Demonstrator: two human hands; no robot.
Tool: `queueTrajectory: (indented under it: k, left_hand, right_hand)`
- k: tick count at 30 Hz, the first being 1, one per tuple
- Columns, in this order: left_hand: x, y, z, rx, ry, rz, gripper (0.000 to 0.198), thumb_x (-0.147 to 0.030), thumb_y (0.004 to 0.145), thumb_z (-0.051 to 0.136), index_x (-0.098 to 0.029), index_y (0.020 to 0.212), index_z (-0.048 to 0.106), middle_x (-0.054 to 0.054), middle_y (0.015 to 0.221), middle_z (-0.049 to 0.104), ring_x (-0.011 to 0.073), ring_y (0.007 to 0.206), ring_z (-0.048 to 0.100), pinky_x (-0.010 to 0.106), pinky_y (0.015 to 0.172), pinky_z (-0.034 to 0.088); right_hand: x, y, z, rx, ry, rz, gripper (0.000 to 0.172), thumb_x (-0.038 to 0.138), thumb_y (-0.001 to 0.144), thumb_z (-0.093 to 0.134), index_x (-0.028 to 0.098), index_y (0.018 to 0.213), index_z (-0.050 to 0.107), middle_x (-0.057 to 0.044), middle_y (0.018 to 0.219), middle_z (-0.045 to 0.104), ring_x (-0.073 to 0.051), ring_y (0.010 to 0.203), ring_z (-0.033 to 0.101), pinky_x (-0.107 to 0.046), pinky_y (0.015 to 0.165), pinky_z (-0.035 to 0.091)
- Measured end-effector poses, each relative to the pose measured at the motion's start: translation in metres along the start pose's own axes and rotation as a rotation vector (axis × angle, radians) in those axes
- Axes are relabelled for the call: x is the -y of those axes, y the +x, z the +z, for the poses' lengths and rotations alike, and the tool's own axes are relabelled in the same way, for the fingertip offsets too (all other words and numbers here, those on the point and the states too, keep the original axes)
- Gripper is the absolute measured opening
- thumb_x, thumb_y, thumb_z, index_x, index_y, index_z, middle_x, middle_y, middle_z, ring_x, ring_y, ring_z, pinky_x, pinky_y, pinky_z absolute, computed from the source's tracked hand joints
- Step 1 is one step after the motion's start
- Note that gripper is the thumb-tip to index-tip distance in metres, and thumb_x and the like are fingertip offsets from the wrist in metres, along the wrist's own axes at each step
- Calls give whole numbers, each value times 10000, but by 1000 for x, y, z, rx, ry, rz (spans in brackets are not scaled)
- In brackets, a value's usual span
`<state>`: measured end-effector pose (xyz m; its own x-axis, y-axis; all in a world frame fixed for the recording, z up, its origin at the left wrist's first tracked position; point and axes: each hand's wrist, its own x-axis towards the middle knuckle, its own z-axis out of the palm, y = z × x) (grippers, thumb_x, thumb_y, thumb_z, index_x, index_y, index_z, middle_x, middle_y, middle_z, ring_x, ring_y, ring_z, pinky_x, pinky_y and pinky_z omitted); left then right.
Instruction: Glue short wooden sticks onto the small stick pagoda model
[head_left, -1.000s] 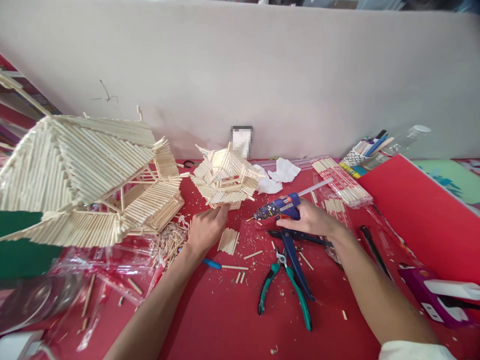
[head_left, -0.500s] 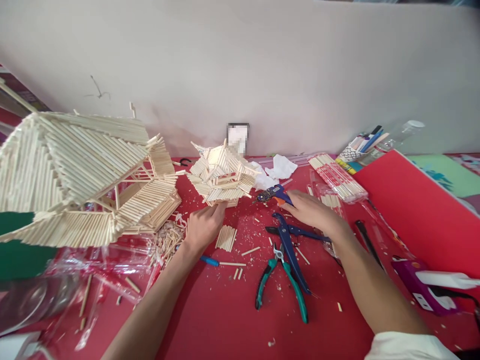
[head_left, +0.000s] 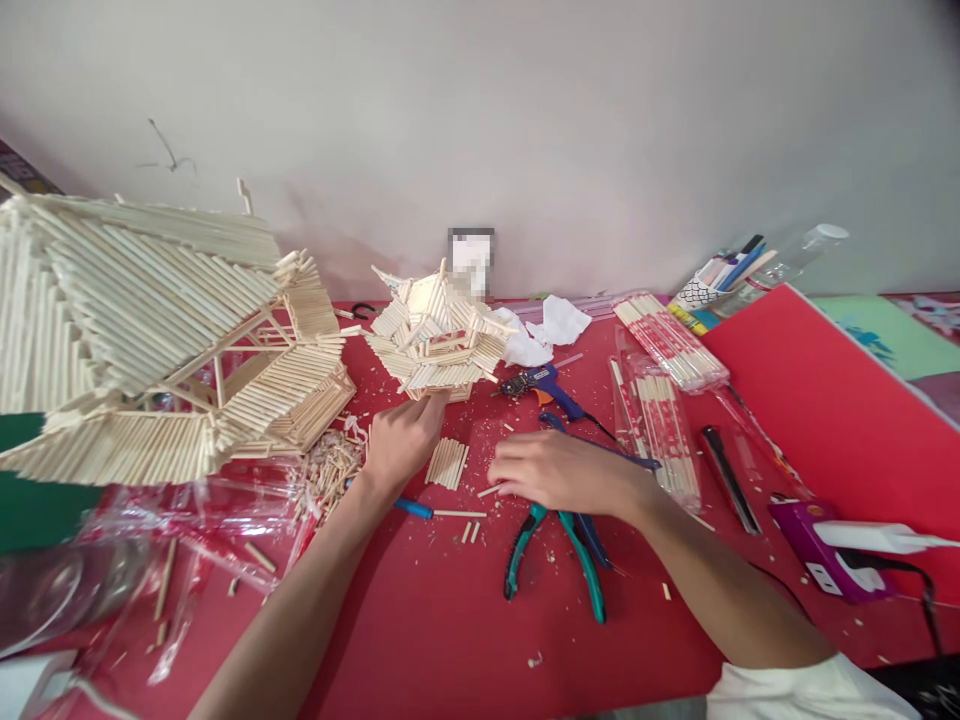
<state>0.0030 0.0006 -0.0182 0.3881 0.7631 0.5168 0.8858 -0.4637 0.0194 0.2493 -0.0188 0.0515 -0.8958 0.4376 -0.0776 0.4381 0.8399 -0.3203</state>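
The small pagoda model (head_left: 442,345), built of thin wooden sticks, stands near the wall. My left hand (head_left: 405,437) reaches its front lower edge, fingers closed on it; the fingertips are partly hidden. Right of it, my right hand (head_left: 555,470) is over the table with bent fingers closed at one end of a short wooden stick (head_left: 489,491). Beneath that hand lie green-handled pliers (head_left: 587,570) and a blue-handled cutter (head_left: 553,422), both partly covered. A blue glue gun (head_left: 546,385) rests behind it. Between my hands lies a flat panel of sticks (head_left: 448,463).
A larger stick house (head_left: 157,320) fills the left, beside a heap of stick offcuts (head_left: 334,470) and clear plastic wrap (head_left: 202,520). Packed sticks (head_left: 670,340), a black cutter knife (head_left: 729,478), a red board (head_left: 840,430) and a purple power socket (head_left: 821,560) stand right.
My right hand has let go of the glue gun, leaving it on the table, and moved left and nearer to the short stick. My left hand stays at the small model. The view has shifted slightly.
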Motion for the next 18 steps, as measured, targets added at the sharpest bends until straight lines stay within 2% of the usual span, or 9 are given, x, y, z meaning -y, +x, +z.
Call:
queueTrajectory:
  k: [5,10,15,18]
  left_hand:
    - [0,0,-1,-21,14,15,268,-90,908,505,-211,1048,699,17,643,678,152,538,589,292,501,250]
    - [0,0,-1,0,19,3,270,-103,915,503,-214,1061,701,21,636,669,153,540,587,293,501,255]
    - [-1,0,0,-12,7,4,274,-110,926,493,-218,1066,702,18,628,662,151,534,582,291,496,264]
    - [0,0,0,-4,-1,0,276,-101,916,495,-216,1062,699,20,634,665,147,533,584,289,493,268]
  right_hand:
    - [27,25,24,3,-85,-155,116,204,1006,551,201,983,665,-24,917,635,-162,806,561,-279,605,355]
    - [37,31,39,25,-115,-174,94,235,985,596,199,922,657,-22,932,615,-160,799,553,-284,581,349]
    - [42,33,42,27,-141,-184,116,158,994,541,178,920,627,-39,961,628,-166,818,568,-302,572,374]
    - [41,31,35,14,-34,-172,122,129,998,514,173,947,615,-41,965,650,-162,818,579,-298,600,396]
